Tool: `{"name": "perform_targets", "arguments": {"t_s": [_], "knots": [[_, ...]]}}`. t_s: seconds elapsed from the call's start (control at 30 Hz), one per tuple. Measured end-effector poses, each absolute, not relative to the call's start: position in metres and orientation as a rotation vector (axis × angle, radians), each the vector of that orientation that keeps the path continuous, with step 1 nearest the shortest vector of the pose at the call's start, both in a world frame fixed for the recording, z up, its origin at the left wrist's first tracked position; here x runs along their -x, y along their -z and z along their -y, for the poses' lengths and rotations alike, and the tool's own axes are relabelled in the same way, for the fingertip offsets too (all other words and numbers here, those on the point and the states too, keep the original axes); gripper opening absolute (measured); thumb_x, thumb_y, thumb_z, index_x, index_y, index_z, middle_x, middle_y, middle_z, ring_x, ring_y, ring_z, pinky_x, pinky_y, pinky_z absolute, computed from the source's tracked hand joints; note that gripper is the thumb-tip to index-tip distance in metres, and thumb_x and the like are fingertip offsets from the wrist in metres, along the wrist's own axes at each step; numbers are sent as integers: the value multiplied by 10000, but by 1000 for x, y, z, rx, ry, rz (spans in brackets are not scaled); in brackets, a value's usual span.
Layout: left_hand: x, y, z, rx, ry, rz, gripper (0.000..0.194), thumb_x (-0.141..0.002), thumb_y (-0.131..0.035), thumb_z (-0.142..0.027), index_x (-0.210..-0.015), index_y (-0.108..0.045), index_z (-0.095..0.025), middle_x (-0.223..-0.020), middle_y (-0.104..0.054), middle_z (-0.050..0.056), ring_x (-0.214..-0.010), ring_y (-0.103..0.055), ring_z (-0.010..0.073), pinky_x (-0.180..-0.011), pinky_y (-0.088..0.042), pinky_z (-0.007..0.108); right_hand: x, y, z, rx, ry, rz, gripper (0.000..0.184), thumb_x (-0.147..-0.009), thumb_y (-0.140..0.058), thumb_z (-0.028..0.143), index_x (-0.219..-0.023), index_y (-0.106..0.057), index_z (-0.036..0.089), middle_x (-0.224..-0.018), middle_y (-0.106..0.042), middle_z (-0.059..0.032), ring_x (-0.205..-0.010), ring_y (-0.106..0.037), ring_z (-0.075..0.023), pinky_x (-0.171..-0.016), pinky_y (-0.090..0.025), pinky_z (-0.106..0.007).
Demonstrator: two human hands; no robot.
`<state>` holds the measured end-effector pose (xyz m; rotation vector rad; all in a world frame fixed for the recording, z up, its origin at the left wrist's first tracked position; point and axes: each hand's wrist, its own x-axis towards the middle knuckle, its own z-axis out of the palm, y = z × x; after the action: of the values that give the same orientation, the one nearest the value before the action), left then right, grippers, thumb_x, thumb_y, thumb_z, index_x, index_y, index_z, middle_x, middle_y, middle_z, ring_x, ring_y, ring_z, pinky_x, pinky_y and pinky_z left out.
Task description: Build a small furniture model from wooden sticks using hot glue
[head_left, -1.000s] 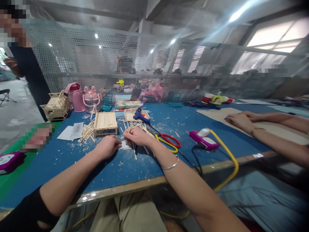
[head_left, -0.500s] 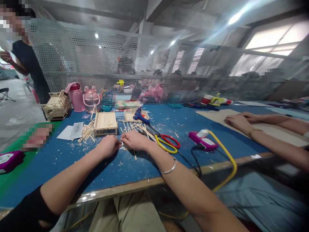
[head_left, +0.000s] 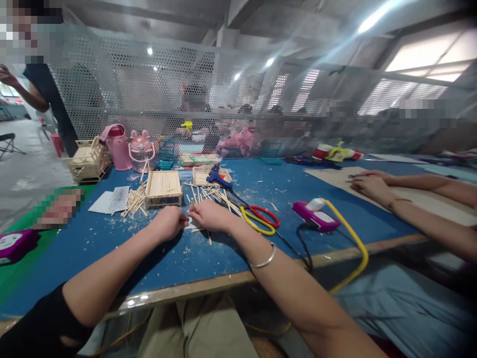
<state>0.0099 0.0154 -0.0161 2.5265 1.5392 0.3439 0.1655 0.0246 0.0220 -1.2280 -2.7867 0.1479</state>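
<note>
My left hand (head_left: 170, 222) and my right hand (head_left: 208, 215) meet low over the blue table, fingers pinched together. What sits between the fingertips is too small to make out. A small white piece (head_left: 191, 223) shows just under them, beside a few short sticks. Right behind my hands stands a small bed-like frame of wooden sticks (head_left: 164, 186). Loose sticks (head_left: 134, 200) are heaped at its left, and more sticks (head_left: 229, 200) lie scattered beyond my right hand. A blue glue gun (head_left: 219, 177) rests on a smaller stick piece.
Scissors with red and yellow handles (head_left: 258, 220) lie right of my hand. Farther right is a purple power strip (head_left: 315, 219) with a yellow cable. A co-worker's hands (head_left: 368, 185) rest on cardboard. Pink bottles (head_left: 118, 148) and a stick model (head_left: 89, 160) stand back left.
My hands stay almost in place, still pinched close together. The view has shifted slightly. At the left, the standing person's raised hand and body have moved a little.
</note>
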Motion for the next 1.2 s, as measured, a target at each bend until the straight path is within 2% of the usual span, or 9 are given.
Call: {"name": "perform_targets", "arguments": {"t_s": [0.07,0.13,0.3,0.47,0.57,0.63,0.77,0.97,1.2], "knots": [[-10,15,-14,-2521,-336,-1555,224,-769,-503,-245,-801,-716,-183,-695,-670,74,-654,-586,169,-600,-365,238,-168,-21,-27,1164,-268,2764,240,-825,-433,211,-654,-586,141,-622,-616,-52,-616,-534,-136,-562,-312,-219],[-9,15,-13,-2519,-351,-1549,220,-769,-505,-243,-784,-715,-182,-680,-659,65,-639,-576,161,-592,-357,235,-171,-19,-31,1088,-559,2611,252,-827,-418,208,-607,-525,146,-566,-565,-22,-551,-493,-110,-545,-321,-210],[-2,10,-10,-2511,-547,-1424,226,-765,-543,-292,-892,-697,-188,-777,-648,54,-690,-557,148,-630,-373,226,-179,-9,-49,802,-1481,1938,176,-825,-447,331,-734,-432,180,-532,-541,38,-438,-442,-74,-477,-337,-184],[-2,2,-5,-2293,-780,-1282,262,-771,-537,-349,-889,-693,-174,-752,-650,21,-657,-524,123,-606,-363,214,-181,-2,-54,632,-1745,1739,298,-718,-606,419,-742,-439,173,-582,-601,19,-468,-493,-68,-492,-362,-178],[-3,2,-4,-2163,-799,-1272,345,-797,-475,-401,-817,-698,-139,-661,-631,10,-574,-479,104,-531,-326,212,-180,-2,-52,627,-1740,1736,324,-688,-642,425,-741,-458,164,-598,-605,19,-493,-511,-66,-512,-378,-177],[-3,4,-5,-2127,-807,-1322,353,-782,-491,-406,-760,-695,-119,-611,-612,9,-537,-453,96,-505,-310,212,-178,-3,-51,656,-1699,1746,316,-696,-634,425,-748,-470,160,-597,-598,23,-493,-509,-63,-516,-382,-178],[-2,7,-7,-2169,-864,-1416,258,-739,-569,-354,-733,-696,-130,-641,-630,19,-565,-492,104,-548,-352,213,-175,-5,-49,744,-1530,1850,248,-804,-498,396,-747,-484,155,-577,-573,24,-469,-489,-63,-489,-365,-178],[-1,12,-9,-2486,-599,-1471,257,-762,-554,-340,-939,-684,-207,-814,-637,53,-714,-571,157,-647,-394,233,-177,-12,-44,978,-1008,2197,256,-870,-359,247,-654,-465,159,-499,-503,39,-435,-435,-72,-485,-342,-187],[-5,14,-9,-2566,-316,-1547,260,-805,-476,-369,-911,-684,-255,-831,-652,45,-747,-596,169,-657,-405,234,-169,-11,-39,1106,-489,2517,278,-867,-405,218,-630,-529,144,-585,-582,-9,-575,-516,-102,-622,-347,-207]]}}
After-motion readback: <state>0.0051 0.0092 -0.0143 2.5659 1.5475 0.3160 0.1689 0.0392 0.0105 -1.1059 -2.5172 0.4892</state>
